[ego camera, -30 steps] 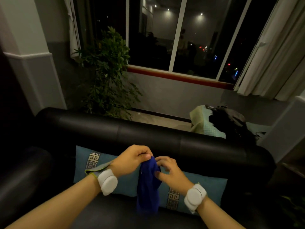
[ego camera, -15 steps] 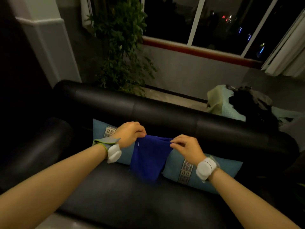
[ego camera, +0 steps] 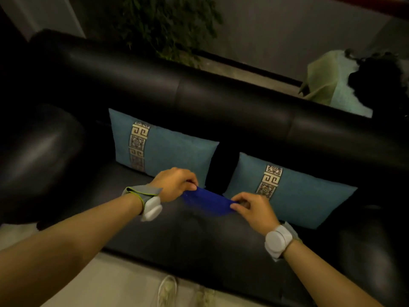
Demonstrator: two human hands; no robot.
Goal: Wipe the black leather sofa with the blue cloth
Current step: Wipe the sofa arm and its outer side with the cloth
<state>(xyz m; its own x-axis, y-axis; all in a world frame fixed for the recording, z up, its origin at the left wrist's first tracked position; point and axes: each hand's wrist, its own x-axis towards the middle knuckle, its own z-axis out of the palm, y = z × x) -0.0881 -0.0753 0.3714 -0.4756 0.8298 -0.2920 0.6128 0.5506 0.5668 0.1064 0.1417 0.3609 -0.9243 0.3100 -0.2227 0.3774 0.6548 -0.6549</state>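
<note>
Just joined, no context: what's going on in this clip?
A person stands over a black leather sofa, holding a blue cloth stretched between both hands just above the seat. The left hand pinches one end, the right hand the other. Two teal cushions lean against the backrest right behind the cloth. No wiping stroke is evident yet.

A lounge: black leather sofa (ego camera: 221, 103), cushions (ego camera: 168, 151), potted plant (ego camera: 168, 25).
</note>
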